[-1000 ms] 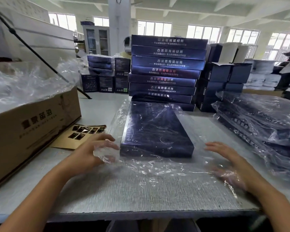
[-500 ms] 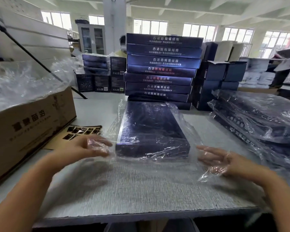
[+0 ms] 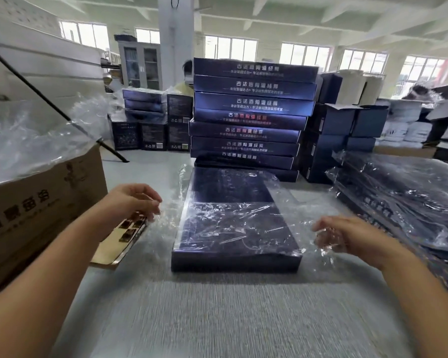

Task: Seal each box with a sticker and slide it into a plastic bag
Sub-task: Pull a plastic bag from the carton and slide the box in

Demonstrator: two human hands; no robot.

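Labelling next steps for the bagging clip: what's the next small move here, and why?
Probably pull the loose film taut and press it flat onto the dark blue box. The left hand and right hand each pinch the clear plastic bag beside the box, and the film lies wrinkled across the box's near half.

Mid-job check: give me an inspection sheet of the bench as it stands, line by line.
Surface: grey table, textured top.
Job's things: dark blue box lying flat, with the clear plastic bag loosely round it; sticker sheet to its left, partly under the left forearm.
Clutter: cardboard carton holding loose plastic at the left; stack of blue boxes behind; bagged boxes at the right.
Hands: left hand and right hand each grip the bag's plastic, one on either side of the box.
Cables: nothing seen.
Surroundings: windows, cabinet, black pole slanting at the left.
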